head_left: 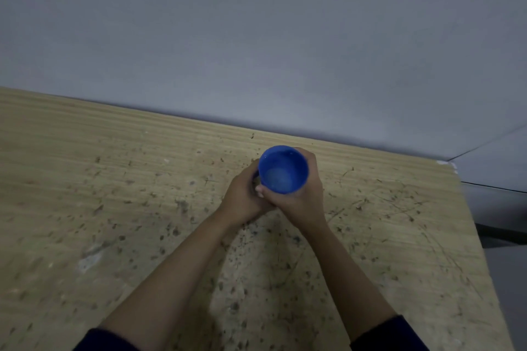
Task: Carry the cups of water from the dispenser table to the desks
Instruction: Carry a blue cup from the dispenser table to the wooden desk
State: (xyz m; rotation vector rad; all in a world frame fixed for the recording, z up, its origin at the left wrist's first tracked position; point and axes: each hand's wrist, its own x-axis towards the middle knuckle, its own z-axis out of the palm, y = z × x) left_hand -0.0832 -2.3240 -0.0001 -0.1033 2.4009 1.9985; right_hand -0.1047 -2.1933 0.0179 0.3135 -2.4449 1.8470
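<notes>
A blue cup (283, 169) with water in its bottom is held upright over a worn wooden desk (114, 194). My right hand (305, 199) wraps round the cup's right side and back. My left hand (245, 199) grips its left side, where a handle seems to be, mostly hidden by the fingers. Both hands meet below the cup's near side. Whether the cup's base touches the desk is hidden.
The desk top is scratched and speckled with dark marks. A plain grey wall (256, 37) runs along its far edge. The desk's right edge (467, 222) drops off to a grey floor and a dark low object at the right.
</notes>
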